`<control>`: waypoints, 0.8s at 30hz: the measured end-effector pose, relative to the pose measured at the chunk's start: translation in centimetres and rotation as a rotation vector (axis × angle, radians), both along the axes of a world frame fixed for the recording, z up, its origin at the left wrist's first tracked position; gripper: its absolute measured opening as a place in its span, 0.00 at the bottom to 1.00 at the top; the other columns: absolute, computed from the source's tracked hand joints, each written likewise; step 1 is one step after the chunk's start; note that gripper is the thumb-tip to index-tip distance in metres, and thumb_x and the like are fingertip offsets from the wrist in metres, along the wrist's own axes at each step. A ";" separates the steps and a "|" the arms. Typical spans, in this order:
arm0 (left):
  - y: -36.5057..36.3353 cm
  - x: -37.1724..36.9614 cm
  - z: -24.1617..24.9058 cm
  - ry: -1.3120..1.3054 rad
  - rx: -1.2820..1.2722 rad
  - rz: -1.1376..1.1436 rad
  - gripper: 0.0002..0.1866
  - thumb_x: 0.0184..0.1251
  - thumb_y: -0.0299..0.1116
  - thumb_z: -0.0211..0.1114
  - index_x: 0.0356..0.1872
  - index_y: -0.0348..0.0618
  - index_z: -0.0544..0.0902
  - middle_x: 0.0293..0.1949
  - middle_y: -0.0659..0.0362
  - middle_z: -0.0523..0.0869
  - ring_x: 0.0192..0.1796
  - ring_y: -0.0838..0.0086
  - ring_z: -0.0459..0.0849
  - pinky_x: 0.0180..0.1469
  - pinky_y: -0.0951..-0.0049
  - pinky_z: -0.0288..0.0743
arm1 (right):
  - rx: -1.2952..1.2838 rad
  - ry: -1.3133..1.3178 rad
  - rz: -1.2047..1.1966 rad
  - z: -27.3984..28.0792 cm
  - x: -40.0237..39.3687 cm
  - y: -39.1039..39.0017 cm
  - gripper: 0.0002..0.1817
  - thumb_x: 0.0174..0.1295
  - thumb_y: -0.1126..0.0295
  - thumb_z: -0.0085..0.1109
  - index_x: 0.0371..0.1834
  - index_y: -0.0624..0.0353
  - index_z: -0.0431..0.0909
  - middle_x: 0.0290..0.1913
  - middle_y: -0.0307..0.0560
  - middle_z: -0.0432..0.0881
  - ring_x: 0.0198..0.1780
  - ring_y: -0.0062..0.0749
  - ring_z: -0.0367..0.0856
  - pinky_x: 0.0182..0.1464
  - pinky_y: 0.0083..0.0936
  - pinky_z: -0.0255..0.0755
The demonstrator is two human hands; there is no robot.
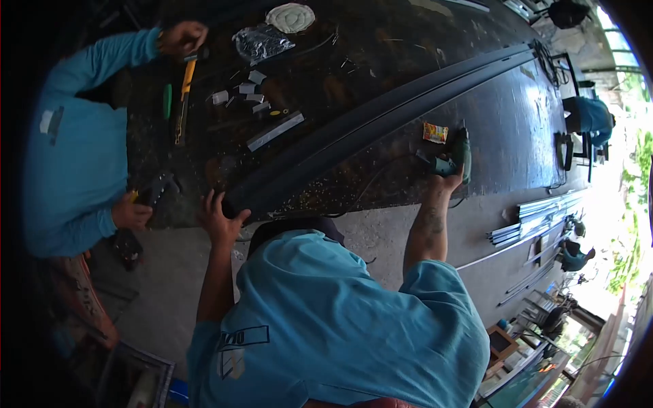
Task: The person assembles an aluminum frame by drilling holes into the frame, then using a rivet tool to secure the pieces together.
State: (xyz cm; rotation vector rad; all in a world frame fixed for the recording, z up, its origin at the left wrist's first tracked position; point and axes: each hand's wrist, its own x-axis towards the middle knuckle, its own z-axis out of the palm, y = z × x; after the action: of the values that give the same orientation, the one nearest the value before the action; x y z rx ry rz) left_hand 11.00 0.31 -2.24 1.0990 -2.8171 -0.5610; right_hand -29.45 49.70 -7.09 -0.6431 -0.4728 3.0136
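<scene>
A long dark metal profile (354, 129) lies diagonally across the dark workbench (503, 160). My left hand (221, 219) is at its near end, fingers on one side and thumb on the other. To the right, my right hand (449, 180) is wrapped round the grip of a green power drill (462, 153), held over the bench near its front edge. Beside the drill lies a small orange and yellow packet (435, 132). A cord runs along the bench edge between my hands.
A co-worker in a blue shirt (81, 170) stands at the left, one hand by a yellow-handled tool (187, 78). Small metal pieces (252, 88), a short flat bar (275, 131) and a plastic bag (262, 44) lie on the bench. Metal lengths (537, 217) lie at the right.
</scene>
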 end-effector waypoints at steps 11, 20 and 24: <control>0.0 1.2 -1.0 0.033 0.085 0.066 0.53 0.32 0.69 0.80 0.64 0.52 0.78 0.76 0.51 0.65 0.78 0.48 0.61 0.71 0.22 0.41 | 1.703 0.205 0.429 4.3 -0.3 -14.6 0.46 0.54 0.58 0.73 0.72 0.72 0.62 0.65 0.68 0.74 0.68 0.65 0.70 0.72 0.51 0.59; 1.1 0.9 -1.3 -0.034 0.008 0.102 0.55 0.33 0.75 0.76 0.64 0.50 0.77 0.77 0.49 0.64 0.77 0.45 0.60 0.70 0.23 0.43 | 2.017 -0.016 0.539 3.7 -2.0 -20.0 0.54 0.54 0.58 0.71 0.81 0.62 0.49 0.76 0.60 0.63 0.75 0.61 0.61 0.72 0.59 0.57; 3.0 -0.2 -1.2 0.032 0.071 0.071 0.54 0.38 0.75 0.74 0.63 0.46 0.77 0.76 0.46 0.64 0.77 0.42 0.59 0.72 0.30 0.47 | 2.091 0.040 0.590 3.4 -5.5 -20.6 0.52 0.55 0.57 0.70 0.80 0.61 0.52 0.74 0.57 0.69 0.72 0.60 0.66 0.68 0.64 0.61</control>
State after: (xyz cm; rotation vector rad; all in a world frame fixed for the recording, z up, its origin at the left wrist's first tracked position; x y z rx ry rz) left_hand 10.77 3.32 -3.44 1.1857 -2.7384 -0.6715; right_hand -34.95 29.14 -3.68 -0.1090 -3.0577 1.0614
